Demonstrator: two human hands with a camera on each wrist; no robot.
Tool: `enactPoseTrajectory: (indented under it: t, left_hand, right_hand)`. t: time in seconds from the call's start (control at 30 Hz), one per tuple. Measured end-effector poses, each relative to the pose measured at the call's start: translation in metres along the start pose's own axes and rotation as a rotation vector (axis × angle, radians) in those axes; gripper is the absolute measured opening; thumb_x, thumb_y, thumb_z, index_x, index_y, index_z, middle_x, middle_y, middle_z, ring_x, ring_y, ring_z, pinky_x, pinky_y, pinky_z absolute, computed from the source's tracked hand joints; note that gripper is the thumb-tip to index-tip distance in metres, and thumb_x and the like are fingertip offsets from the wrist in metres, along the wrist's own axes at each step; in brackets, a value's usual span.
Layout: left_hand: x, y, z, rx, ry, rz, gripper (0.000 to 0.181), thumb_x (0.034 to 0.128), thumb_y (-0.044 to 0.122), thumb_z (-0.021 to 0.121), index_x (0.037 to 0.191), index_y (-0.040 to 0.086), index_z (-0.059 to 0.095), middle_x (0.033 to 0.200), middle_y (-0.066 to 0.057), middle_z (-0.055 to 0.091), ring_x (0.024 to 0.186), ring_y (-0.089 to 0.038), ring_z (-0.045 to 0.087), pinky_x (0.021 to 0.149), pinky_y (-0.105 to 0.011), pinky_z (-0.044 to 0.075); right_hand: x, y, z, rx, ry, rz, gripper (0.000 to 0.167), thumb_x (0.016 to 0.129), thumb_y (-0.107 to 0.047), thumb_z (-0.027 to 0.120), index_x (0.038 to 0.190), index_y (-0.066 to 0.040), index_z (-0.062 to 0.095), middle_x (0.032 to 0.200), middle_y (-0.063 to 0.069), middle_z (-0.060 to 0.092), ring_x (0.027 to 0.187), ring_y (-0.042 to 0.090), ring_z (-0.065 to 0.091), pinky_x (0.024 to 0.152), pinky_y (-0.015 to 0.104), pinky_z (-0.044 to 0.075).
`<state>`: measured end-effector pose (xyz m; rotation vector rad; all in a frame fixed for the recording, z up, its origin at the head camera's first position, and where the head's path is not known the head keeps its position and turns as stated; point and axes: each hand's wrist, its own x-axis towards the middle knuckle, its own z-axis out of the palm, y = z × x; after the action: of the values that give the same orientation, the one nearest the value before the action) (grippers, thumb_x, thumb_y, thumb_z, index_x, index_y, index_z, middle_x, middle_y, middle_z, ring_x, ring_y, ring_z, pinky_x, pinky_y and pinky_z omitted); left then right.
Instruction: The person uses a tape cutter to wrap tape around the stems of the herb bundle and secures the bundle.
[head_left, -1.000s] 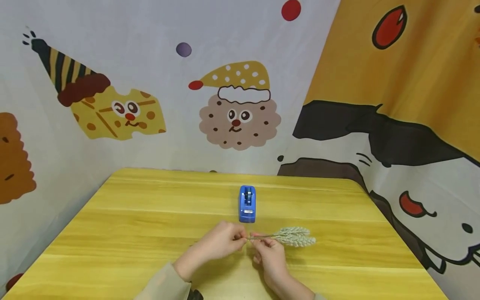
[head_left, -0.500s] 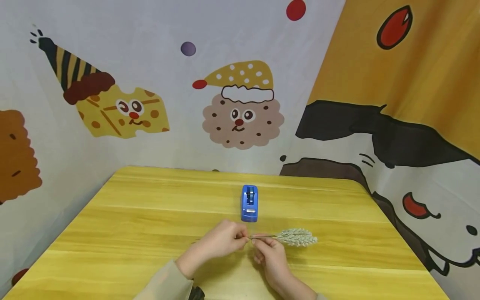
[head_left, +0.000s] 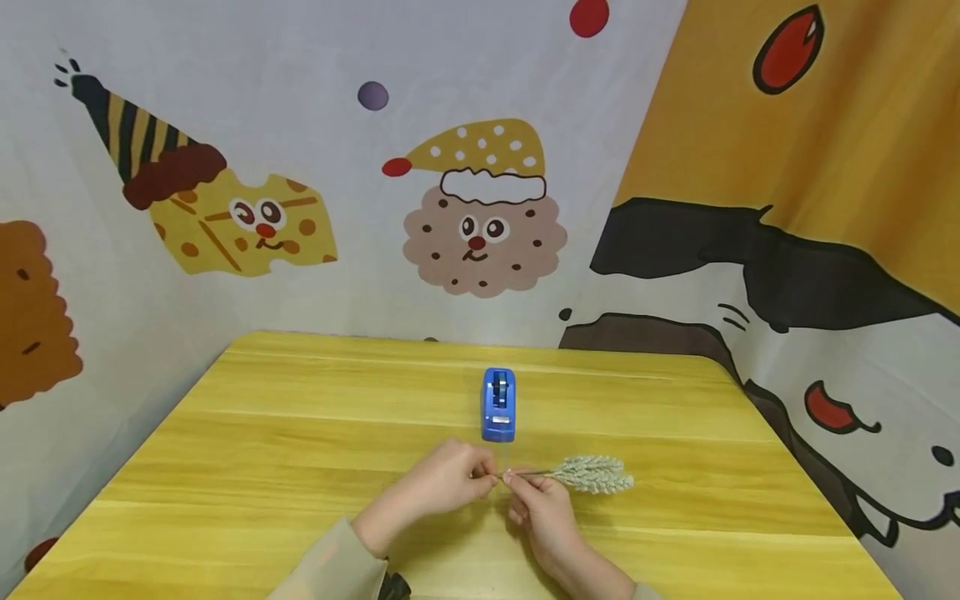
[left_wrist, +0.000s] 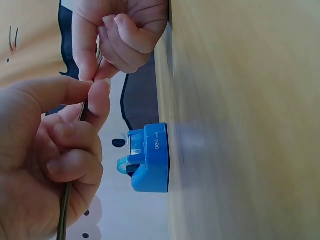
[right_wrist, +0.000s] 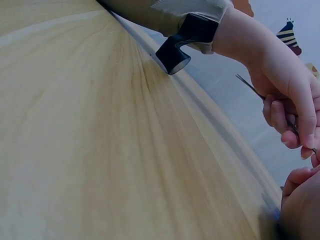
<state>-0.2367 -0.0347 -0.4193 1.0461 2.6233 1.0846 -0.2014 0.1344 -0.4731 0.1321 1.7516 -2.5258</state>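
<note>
A blue plastic tape dispenser [head_left: 498,432] stands on the yellow wood-grain worktop [head_left: 300,467]. On the dispenser's near side, held above the worktop, is a pale grey-green, bushy-headed sprig [head_left: 594,474] with thin brown stems, its head lying to the dispenser's right. The left hand [head_left: 448,478], near and left of the dispenser, pinches the stems between thumb and forefinger. The right hand [head_left: 543,505], near and right of it, pinches them too, its fingers just beside the left ones. Behind the dispenser hangs a pale cloth [head_left: 360,200] with printed cartoon figures.
</note>
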Motion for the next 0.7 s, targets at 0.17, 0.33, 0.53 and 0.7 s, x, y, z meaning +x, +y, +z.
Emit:
enactPoseTrajectory:
  t: [0.17,0.33,0.53,0.7]
  left_hand:
    - [0.001,0.000,-0.001,-0.020,-0.010,-0.017,0.016,0.0930,0.012,0.060,0.079,0.008,0.067,0.056,0.011,0.051,0.043,-0.001,0.042,0.041,-0.015,0.037]
    - [0.002,-0.001,-0.002,-0.003,-0.025,-0.015,0.022,0.0935,0.013,0.056,0.074,0.009,0.066,0.054,0.012,0.048,0.044,-0.001,0.039,0.042,-0.017,0.036]
    - [0.001,-0.001,-0.003,0.012,-0.043,-0.009,0.022,0.0937,0.013,0.056,0.074,0.010,0.066,0.055,0.012,0.049,0.044,-0.001,0.039,0.042,-0.016,0.035]
    - [0.002,0.000,-0.004,0.023,-0.054,-0.005,0.020,0.0938,0.014,0.058,0.077,0.010,0.068,0.059,0.013,0.053,0.048,-0.001,0.044,0.045,-0.018,0.040]
  right_hand:
    - [-0.001,-0.002,0.000,-0.023,0.006,-0.007,0.007,0.090,-0.003,0.063,0.085,-0.001,0.066,0.055,-0.005,0.040,0.048,0.006,0.032,0.049,0.019,0.034]
    - [-0.005,-0.006,-0.004,-0.105,-0.026,0.021,0.014,0.090,-0.009,0.066,0.092,0.004,0.070,0.052,-0.004,0.041,0.049,0.008,0.039,0.050,0.020,0.040]
    - [-0.020,-0.033,-0.015,-0.333,-0.316,0.082,0.042,0.093,-0.013,0.063,0.126,0.012,0.056,0.080,0.001,0.061,0.057,0.006,0.049,0.057,0.021,0.048]
    - [-0.019,-0.088,-0.026,-0.569,-0.486,-0.004,0.034,0.095,-0.016,0.060,0.119,0.009,0.062,0.105,0.011,0.066,0.069,0.011,0.057,0.071,0.029,0.052]
